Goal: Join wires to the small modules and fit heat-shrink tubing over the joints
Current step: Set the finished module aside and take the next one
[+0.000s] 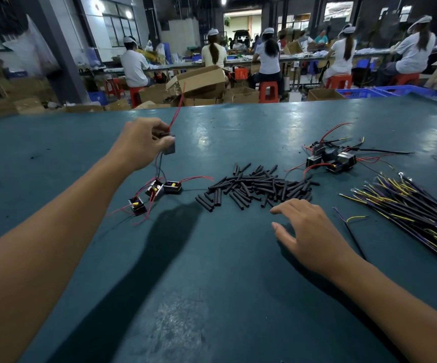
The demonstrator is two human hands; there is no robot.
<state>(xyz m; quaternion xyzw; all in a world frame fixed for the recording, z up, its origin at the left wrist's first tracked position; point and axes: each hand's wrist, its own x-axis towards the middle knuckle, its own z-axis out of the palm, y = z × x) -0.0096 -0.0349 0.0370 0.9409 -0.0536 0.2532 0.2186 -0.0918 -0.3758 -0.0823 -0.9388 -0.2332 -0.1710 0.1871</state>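
Nearest, bare forearms over a teal table (212, 297). Right hand (314, 239) low over the tabletop, palm down, fingers spread and relaxed, grasping nothing, fingertips just short of a pile of heat-shrink tubing (256, 188): short, matt black, straight pieces heaped loosely mid-table. Left hand (144, 142) raised above the surface, fingers curled round a small dark module (169, 147), somewhat blurred, with a red wire (176, 111) rising from it and thin leads hanging below. Beneath that hand, three small modules (157, 191) on the table: black open boxes showing yellow parts inside, red leads trailing. Further right, a cluster of black modules (329, 157) with red and black wires. At far right, a bundle of black, yellow and purple wires (408, 216), fanned out.
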